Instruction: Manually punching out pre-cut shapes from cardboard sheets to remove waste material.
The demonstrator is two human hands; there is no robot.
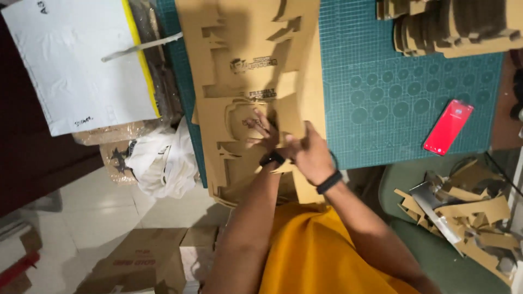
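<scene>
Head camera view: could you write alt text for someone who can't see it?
A person's left hand and right hand work a small cut piece free of a large brown cardboard sheet lying on a green cutting mat. A red phone lies on the mat, with cardboard scraps to the right.

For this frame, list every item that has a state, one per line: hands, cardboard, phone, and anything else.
Left hand: fingers spread, pressing on the brown die-cut cardboard sheet.
Right hand: gripping a brown cardboard piece, lifted off the sheet.
Brown die-cut cardboard sheet: flat, partly punched out.
Red smartphone: screen lit, lying on the green cutting mat.
Cardboard scraps: loose heap.
Cut cardboard stack: piled up.
White plastic bag: crumpled.
</scene>
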